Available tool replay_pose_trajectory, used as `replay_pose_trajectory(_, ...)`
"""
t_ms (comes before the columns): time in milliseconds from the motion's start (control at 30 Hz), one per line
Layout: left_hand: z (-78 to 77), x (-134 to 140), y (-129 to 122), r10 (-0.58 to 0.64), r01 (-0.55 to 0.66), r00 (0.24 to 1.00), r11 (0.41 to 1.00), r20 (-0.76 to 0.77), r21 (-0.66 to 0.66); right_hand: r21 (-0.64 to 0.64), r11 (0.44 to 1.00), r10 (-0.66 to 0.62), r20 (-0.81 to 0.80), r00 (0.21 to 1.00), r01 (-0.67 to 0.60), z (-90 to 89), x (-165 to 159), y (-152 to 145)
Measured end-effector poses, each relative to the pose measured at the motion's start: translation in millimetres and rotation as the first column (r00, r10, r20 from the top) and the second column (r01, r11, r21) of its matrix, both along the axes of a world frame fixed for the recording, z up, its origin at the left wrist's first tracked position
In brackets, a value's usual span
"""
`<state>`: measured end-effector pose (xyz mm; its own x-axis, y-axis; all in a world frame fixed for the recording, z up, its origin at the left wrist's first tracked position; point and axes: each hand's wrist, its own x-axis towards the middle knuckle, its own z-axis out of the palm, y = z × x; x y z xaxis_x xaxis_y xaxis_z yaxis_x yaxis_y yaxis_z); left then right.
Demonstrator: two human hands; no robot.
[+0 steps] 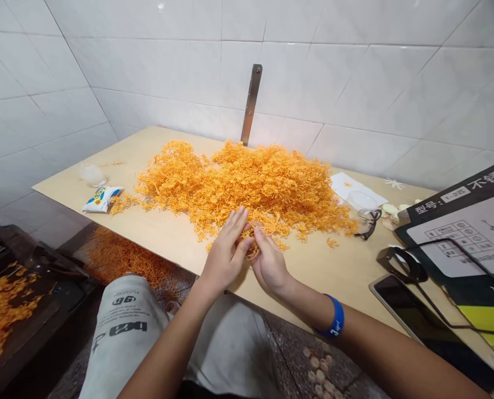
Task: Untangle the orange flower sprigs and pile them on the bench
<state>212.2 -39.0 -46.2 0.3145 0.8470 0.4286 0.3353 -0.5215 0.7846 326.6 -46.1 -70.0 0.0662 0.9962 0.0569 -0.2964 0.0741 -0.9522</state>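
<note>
A large heap of orange, thin-stemmed, frilly sprigs [263, 183] lies on the pale table. At its front edge my two hands meet. My right hand [271, 266] is closed, its thumb pressed over a small bunch of orange strands [251, 244]. Against the same bunch rests the thumb of my left hand [226, 252], whose other fingers are held straight and close together. Part of the bunch is hidden between the palms. A blue wristband [336, 317] circles my right wrist.
On the table [189, 244] lie a small snack packet [101, 199], a clear plastic cup [93, 175], glasses [369, 224], a phone [421, 316] and a dark printed box [458, 233]. A metal bracket [251, 105] stands against the tiled wall. More orange material [126, 257] lies below.
</note>
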Motion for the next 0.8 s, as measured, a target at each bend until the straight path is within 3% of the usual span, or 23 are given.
replay_pose_trajectory(133, -1.5, 2, 0, 0.081, -0.072, 0.990, 0.994, 0.113, -0.082, 0.055, 0.998, 0.007, 0.004, 1.000, -0.007, 8.1, 1, 0)
replay_pose_trajectory(300, 7.9, 1, -8, 0.211, -0.143, 0.932, 0.961, 0.295, -0.235, 0.151, 0.979, 0.101, 0.247, 0.964, -0.141, 25.0, 6, -4)
replay_pose_trajectory(400, 13.9, -2, -6, 0.264, -0.025, 0.829, 0.899, 0.494, -0.438, 0.175, 0.956, 0.182, 0.271, 0.945, -0.234, 31.8, 11, -6)
replay_pose_trajectory(467, 16.9, -8, -1, 0.330, 0.060, 0.721, 0.847, 0.610, -0.528, 0.183, 0.942, 0.249, 0.183, 0.951, -0.282, 33.4, 13, -5)
replay_pose_trajectory(533, 19.7, -17, 4, 0.412, 0.047, 0.626, 0.828, 0.663, -0.558, 0.173, 0.937, 0.298, 0.053, 0.953, -0.303, 32.9, 14, -3)
replay_pose_trajectory(600, 21.9, -27, 7, 0.429, -0.070, 0.667, 0.849, 0.609, -0.523, 0.125, 0.939, 0.332, -0.082, 0.940, -0.321, 31.8, 14, 1)
replay_pose_trajectory(700, 20.3, -35, 5, 0.385, -0.298, 0.884, 0.901, 0.266, -0.314, 0.021, 0.936, 0.344, -0.266, 0.901, -0.351, 33.0, 13, 6)
replay_pose_trajectory(800, 9.6, -36, 1, 0.375, -0.380, 0.925, 0.919, -0.063, -0.103, -0.055, 0.927, 0.320, -0.405, 0.857, -0.372, 36.7, 11, 7)
